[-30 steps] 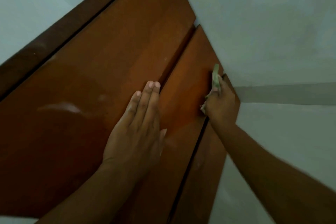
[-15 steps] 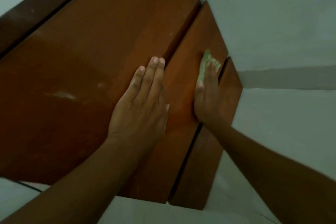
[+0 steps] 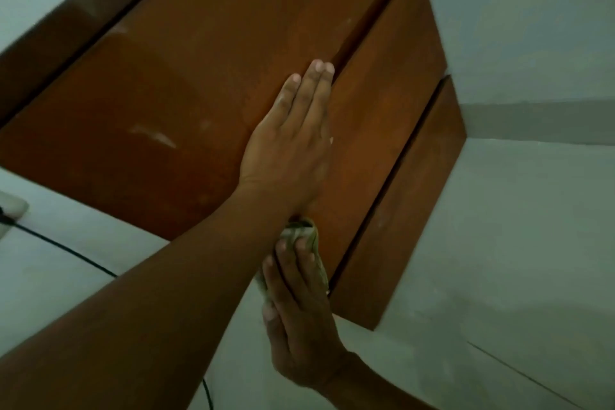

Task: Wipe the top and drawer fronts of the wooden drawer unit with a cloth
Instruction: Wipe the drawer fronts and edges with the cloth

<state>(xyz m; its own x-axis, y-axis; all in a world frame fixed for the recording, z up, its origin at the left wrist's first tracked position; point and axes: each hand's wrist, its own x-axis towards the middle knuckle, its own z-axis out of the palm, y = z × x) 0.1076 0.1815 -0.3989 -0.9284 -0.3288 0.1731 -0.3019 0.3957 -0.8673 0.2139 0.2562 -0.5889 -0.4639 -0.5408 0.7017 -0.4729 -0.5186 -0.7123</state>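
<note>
Drawer-front wiping in progress. The left hand point(image 3: 289, 150) lies flat, fingers straight, bracing the drawer unit point(image 3: 166, 93). The right hand point(image 3: 299, 320), fingers extended, presses the cloth point(image 3: 316, 253) on the middle drawer front point(image 3: 382, 110) at its near edge (beneath the left forearm). Next, probably: an even-pressure sweep along that front.

A black cable point(image 3: 66, 248) leads from a white block point(image 3: 10, 210) at the left edge.

Glossy, smooth wooden drawer unit point(image 3: 199, 93); soft crumpled cloth point(image 3: 312, 243).
</note>
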